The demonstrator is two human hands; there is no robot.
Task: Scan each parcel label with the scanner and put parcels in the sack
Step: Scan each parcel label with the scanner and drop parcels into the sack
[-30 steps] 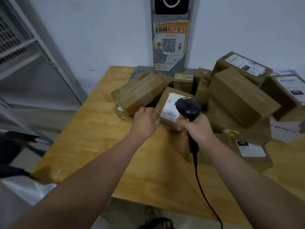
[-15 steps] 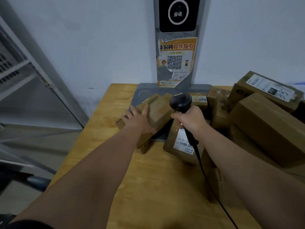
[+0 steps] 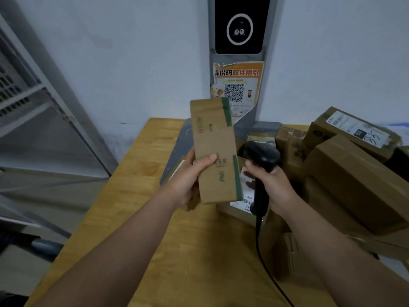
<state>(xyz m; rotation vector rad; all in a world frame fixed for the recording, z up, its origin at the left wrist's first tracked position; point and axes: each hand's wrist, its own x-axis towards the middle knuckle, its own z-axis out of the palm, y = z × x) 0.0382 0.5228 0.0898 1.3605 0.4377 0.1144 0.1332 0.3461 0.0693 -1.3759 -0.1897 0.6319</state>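
My left hand (image 3: 188,180) holds a long brown cardboard parcel (image 3: 213,140) with green tape, lifted upright above the wooden table (image 3: 137,196). No label shows on the face turned to me. Just right of it, my right hand (image 3: 273,187) grips the handle of a black corded scanner (image 3: 262,158), its head close to the parcel's right edge. Below the scanner lies a parcel with a white barcode label (image 3: 244,201). The sack is out of sight.
A heap of brown parcels (image 3: 354,178) fills the right side of the table. A grey kiosk post with a dark screen (image 3: 240,25) and an orange QR poster (image 3: 238,85) stands at the wall. Metal shelving (image 3: 24,103) is at the left.
My left hand went from the labelled parcel to the long box behind it, then picked that box up and stood it upright. The scanner stayed in my right hand.
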